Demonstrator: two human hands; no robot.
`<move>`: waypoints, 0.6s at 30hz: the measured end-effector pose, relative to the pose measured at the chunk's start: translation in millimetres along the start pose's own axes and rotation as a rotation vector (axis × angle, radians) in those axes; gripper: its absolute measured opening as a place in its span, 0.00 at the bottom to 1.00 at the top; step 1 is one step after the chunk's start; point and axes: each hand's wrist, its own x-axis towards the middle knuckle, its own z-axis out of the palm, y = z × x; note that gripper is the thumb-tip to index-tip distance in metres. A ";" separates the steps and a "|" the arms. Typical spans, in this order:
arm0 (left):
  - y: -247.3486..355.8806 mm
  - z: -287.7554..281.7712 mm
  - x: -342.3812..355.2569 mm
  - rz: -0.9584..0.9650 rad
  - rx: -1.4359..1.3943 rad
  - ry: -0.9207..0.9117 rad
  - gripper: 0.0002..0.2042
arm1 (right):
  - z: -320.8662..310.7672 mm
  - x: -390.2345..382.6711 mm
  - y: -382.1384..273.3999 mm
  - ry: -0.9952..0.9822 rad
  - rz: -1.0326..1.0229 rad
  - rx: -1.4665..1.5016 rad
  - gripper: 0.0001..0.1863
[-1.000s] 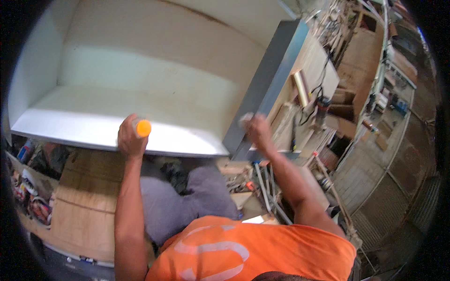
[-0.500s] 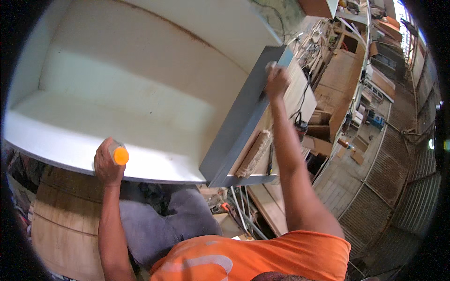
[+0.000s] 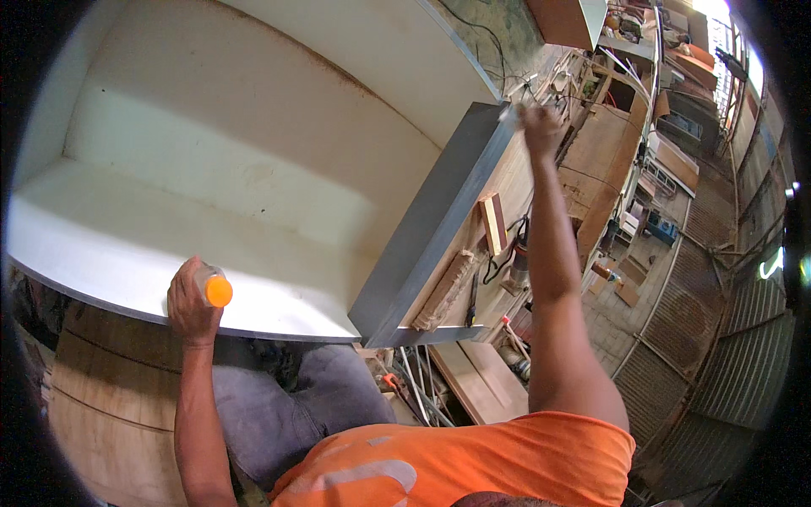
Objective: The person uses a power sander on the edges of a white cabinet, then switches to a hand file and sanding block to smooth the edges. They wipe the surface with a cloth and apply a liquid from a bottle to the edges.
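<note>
My left hand (image 3: 189,311) is wrapped round a clear bottle with an orange cap (image 3: 218,291), over the white near edge of the large open cabinet (image 3: 110,221). Stretched far out to the right, my right hand (image 3: 542,133) is closed and blurred by motion. A small whitish thing (image 3: 508,117) shows at its fingers, too smeared to name. That hand is by the far end of the dark grey edge panel (image 3: 427,228), which runs along the cabinet's right side.
Right of the panel lie a brush-like strip (image 3: 445,291), a wooden block (image 3: 492,224), a dark slim tool (image 3: 472,302) and a corded power tool (image 3: 517,269). Beyond are cardboard boxes, wood offcuts and a blue case (image 3: 661,226). Boards and an orange-handled tool (image 3: 393,384) stand below.
My right hand has moved right and slightly farther along, off the grey panel's face to its far end. The wooden block has come into sight. My left hand keeps its hold on the bottle.
</note>
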 end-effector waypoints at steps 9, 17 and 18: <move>0.2 0.7 0.5 -0.035 -0.010 -0.010 0.29 | 6.2 -43.2 -38.1 -0.068 0.640 0.753 0.18; 7.6 -3.1 5.5 -0.069 -0.012 -0.075 0.24 | -17.9 -83.7 -93.8 -0.048 0.605 0.463 0.16; 6.6 1.1 4.0 -0.079 0.003 -0.063 0.25 | -16.9 -76.1 -88.9 -0.035 0.550 0.406 0.14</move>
